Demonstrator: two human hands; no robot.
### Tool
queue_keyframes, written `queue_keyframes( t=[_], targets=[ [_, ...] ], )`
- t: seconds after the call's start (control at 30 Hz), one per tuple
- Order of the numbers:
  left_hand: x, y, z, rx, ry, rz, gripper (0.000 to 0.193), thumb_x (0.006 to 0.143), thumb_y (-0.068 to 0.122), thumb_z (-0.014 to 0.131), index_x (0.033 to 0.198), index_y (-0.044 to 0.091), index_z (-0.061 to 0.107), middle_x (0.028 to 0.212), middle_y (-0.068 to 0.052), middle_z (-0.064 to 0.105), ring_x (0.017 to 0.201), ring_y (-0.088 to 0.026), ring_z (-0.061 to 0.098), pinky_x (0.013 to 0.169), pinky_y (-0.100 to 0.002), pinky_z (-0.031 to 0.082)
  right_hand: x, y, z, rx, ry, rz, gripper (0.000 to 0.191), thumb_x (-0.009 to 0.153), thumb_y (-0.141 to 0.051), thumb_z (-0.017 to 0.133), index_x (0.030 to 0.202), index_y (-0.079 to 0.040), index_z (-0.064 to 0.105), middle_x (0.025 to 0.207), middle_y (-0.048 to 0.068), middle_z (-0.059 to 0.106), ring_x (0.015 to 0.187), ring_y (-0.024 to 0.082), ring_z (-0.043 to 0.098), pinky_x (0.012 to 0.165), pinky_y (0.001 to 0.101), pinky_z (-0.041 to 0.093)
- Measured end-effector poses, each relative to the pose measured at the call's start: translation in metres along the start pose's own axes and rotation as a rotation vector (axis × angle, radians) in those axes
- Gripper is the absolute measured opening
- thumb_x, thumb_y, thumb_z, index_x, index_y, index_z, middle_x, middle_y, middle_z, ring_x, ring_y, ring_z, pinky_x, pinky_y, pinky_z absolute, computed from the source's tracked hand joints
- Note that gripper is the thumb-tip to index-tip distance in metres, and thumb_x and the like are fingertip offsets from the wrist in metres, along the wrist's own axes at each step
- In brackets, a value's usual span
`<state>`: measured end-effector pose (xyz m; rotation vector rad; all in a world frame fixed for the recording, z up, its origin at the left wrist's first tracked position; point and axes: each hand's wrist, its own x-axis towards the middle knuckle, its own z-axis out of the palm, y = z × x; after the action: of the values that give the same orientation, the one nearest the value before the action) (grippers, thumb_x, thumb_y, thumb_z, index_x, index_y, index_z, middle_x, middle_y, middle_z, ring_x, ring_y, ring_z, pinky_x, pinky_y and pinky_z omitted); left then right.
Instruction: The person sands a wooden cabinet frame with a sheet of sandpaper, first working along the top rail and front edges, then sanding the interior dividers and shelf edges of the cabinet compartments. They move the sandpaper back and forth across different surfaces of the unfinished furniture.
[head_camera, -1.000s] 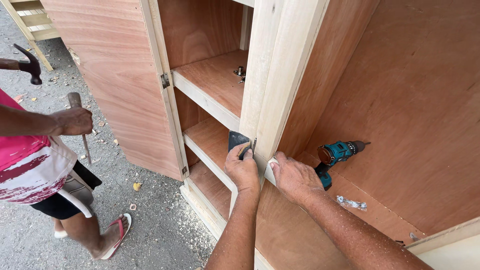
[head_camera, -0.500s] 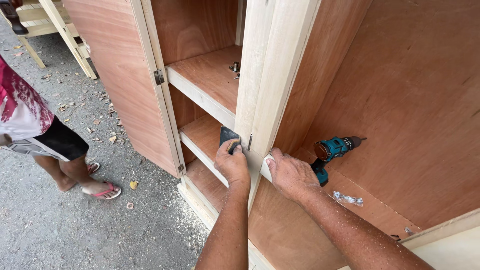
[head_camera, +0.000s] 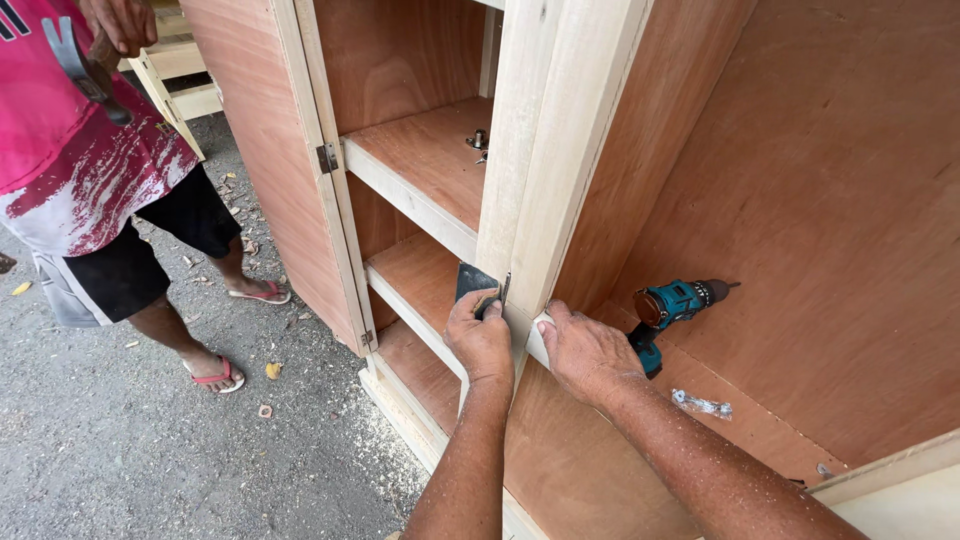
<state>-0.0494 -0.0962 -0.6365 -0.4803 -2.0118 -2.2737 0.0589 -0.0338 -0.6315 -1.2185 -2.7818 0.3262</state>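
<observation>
A teal and black cordless drill (head_camera: 668, 308) lay on its side on the plywood floor of the right-hand compartment, its bit pointing toward the reddish-brown back panel (head_camera: 840, 230). Near it, a small clear plastic bag of screws (head_camera: 702, 404) rested on the same floor. A small metal fitting (head_camera: 478, 142) sat on the upper pale wooden shelf (head_camera: 420, 165). A grey metal hinge (head_camera: 327, 157) was fixed to the open plywood door (head_camera: 255, 130). On the grey gravel ground (head_camera: 150, 460), strewn with wood chips, stood another person in a pink shirt, black shorts (head_camera: 130, 255) and red flip-flops (head_camera: 216, 376), with a hammer (head_camera: 85, 72) held at the chest.
</observation>
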Motion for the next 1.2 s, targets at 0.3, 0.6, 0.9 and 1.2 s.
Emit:
queue_keyframes(
  t=[0.3, 0.6, 0.9, 1.2],
  targets=[
    [0.002, 0.001, -0.002, 0.031, -0.027, 0.031, 0.016, 0.076, -0.003, 0.077, 0.09, 0.005, 0.08, 0.09, -0.012, 0.079, 0.085, -0.025, 0.074, 0.08, -0.036, 0.056, 0.0, -0.001, -0.001, 0.005, -0.014, 0.016, 0.045, 0.106, -0.04, 0.035, 0.139, -0.012, 0.048, 0.12, 0.019, 0.068, 0.115, 0.037, 0.065, 0.101, 0.0516, 0.048],
    [0.006, 0.003, -0.004, -0.021, -0.075, 0.007, 0.016, 0.077, -0.003, 0.076, 0.091, 0.005, 0.079, 0.091, -0.012, 0.078, 0.085, -0.024, 0.074, 0.079, -0.034, 0.056, 0.003, 0.003, 0.002, 0.021, 0.017, -0.018, 0.041, 0.106, -0.038, 0.037, 0.134, -0.011, 0.049, 0.116, 0.02, 0.069, 0.11, 0.039, 0.066, 0.097, 0.0538, 0.05],
    [0.009, 0.002, -0.003, -0.034, -0.062, -0.014, 0.017, 0.075, -0.003, 0.078, 0.09, 0.005, 0.08, 0.089, -0.011, 0.079, 0.084, -0.022, 0.075, 0.08, -0.034, 0.057, 0.007, 0.008, 0.008, 0.018, 0.05, -0.052, 0.046, 0.104, -0.039, 0.039, 0.138, -0.009, 0.047, 0.121, 0.022, 0.067, 0.113, 0.04, 0.064, 0.097, 0.0545, 0.049],
    [0.006, -0.001, -0.003, -0.009, -0.065, 0.009, 0.017, 0.078, -0.002, 0.076, 0.093, 0.004, 0.08, 0.093, -0.012, 0.079, 0.087, -0.022, 0.075, 0.082, -0.034, 0.057, 0.006, 0.006, 0.006, 0.007, 0.007, -0.018, 0.049, 0.105, -0.039, 0.037, 0.144, -0.011, 0.043, 0.124, 0.02, 0.066, 0.116, 0.036, 0.064, 0.1, 0.0511, 0.049]
  ],
)
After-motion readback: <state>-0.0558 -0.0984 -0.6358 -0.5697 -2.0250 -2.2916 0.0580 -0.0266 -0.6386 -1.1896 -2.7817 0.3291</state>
